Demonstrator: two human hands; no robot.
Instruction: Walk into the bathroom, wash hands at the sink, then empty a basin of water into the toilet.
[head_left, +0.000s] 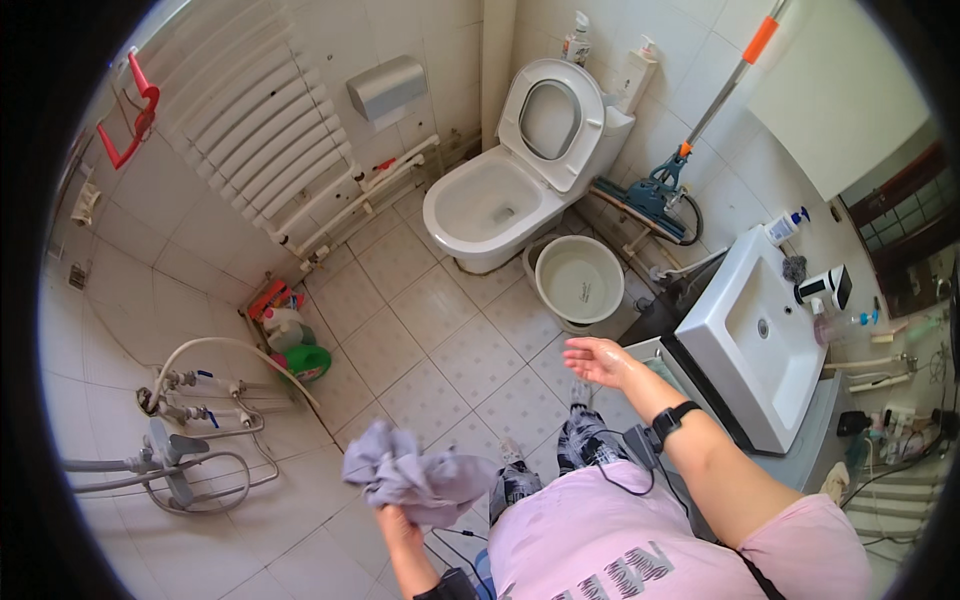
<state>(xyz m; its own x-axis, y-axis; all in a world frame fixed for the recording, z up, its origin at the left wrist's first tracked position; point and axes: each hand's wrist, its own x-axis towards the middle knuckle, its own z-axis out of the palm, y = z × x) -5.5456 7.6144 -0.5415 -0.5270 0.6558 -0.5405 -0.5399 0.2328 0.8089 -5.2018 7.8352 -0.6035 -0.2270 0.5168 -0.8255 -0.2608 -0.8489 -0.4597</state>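
Note:
A crumpled greyish-purple cloth (412, 469) is gripped in my left hand (401, 527), held out over the tiled floor to the left of my body. The cloth covers most of the fingers. My right hand (596, 361) is empty, its palm turned up and its fingers apart. It looks wet. Just beyond it stands a round pale bucket (579, 281) with what looks like clear liquid inside, set close against the toilet. To the right of that hand is the white washbasin (780, 360) with a black-and-white tap (823, 289).
The toilet (487, 199) has its lid and seat raised. A sponge mop (660, 195) leans on the wall beside it. Cleaning bottles (300, 364) stand by the left wall, near shower valves and hoses (180, 435). A white radiator (262, 142) hangs on the far-left wall.

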